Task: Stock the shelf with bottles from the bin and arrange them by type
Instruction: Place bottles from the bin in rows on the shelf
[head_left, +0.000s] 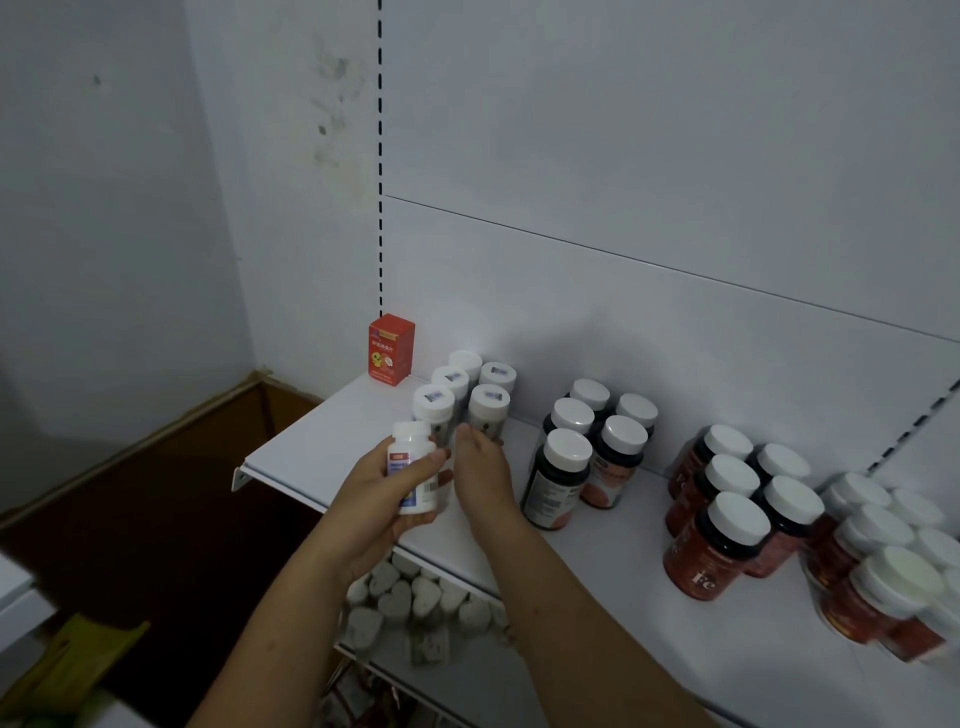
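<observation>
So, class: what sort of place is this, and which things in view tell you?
Probably a pharmacy or shop stockroom: a white slotted retail shelf, capped supplement bottles grouped by type, and a left hand holding a white bottle.

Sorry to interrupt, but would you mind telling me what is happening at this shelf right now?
A person is stocking a white shelf with bottles. The left hand holds a small white bottle in front of the shelf's left end, while the right hand touches the front of a white-bottle cluster there. Dark bottles and red Fe bottles already stand grouped to the right, and a red box sits at the back left corner.
</observation>
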